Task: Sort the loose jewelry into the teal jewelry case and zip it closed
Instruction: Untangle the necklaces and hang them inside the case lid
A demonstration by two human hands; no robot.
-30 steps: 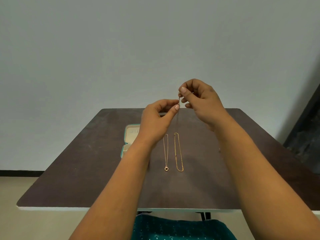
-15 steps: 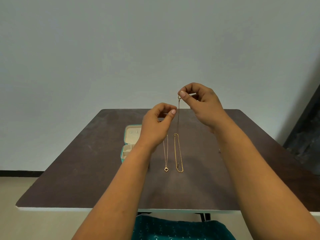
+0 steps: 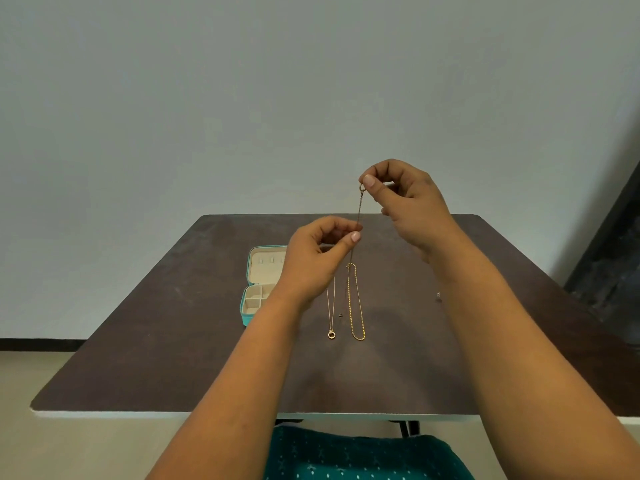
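My right hand (image 3: 408,202) pinches the clasp end of a thin gold chain (image 3: 359,209) raised above the table. Lower on the same chain, my left hand (image 3: 318,258) pinches it between thumb and forefinger, so the chain hangs taut between them. The teal jewelry case (image 3: 250,271) lies open at the table's left-middle, its cream compartments showing, partly hidden by my left wrist. On the table lie a fine necklace with a ring pendant (image 3: 331,335) and a thicker gold link chain (image 3: 356,306).
The dark brown table (image 3: 173,341) has a pale front edge. A tiny dark piece (image 3: 341,315) lies between the two chains, and a small earring-like item (image 3: 438,296) sits by my right forearm. A dark object stands at the far right wall.
My hands have drawn apart: the left slid down the chain while the right stayed high, so a longer stretch of chain now shows between them.
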